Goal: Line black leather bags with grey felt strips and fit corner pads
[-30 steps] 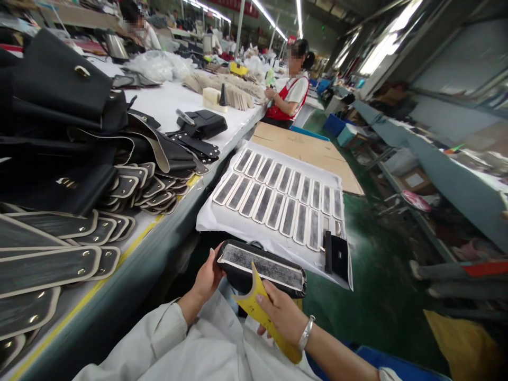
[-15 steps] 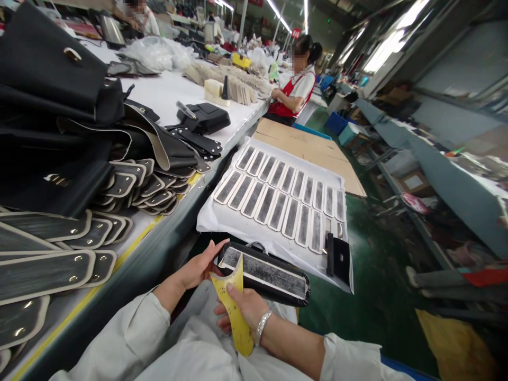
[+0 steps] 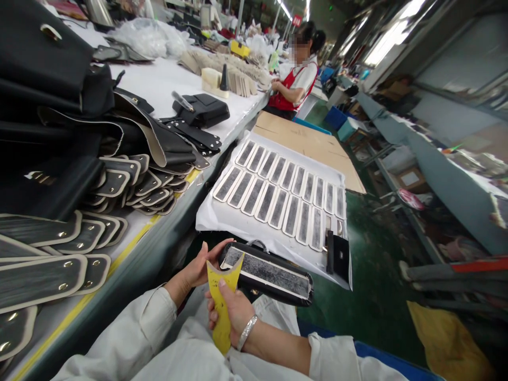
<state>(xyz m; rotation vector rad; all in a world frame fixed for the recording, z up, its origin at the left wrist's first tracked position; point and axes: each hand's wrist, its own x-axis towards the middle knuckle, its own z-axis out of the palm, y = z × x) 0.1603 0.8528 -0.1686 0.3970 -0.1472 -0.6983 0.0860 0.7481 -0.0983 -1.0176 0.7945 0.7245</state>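
Note:
My left hand [image 3: 202,265] grips the left end of a black bag [image 3: 280,289], its fingers partly behind it. The bag's long base faces up, with a mottled dark grey strip [image 3: 270,270] edged in cream along it. In my right hand [image 3: 232,307] is a yellow scraper [image 3: 221,324] with a curved notch at its top end, thumb pressed on its face. The scraper's tip stands in front of the bag's left part; whether it touches the strip I cannot tell. A small dark loop rises behind the bag.
Beyond the bag, a white-covered board [image 3: 216,219] carries rows of grey panels [image 3: 270,203] with pale edges and a small black piece [image 3: 340,256]. To the left, a worktable [image 3: 164,79] holds black leather bags [image 3: 43,63] and stacked straps [image 3: 39,280]. A co-worker [image 3: 296,84] sits at the far side.
My right hand and the scraper have moved slightly left and tilted more upright. The bag has shifted a little to the right. My left hand keeps its hold.

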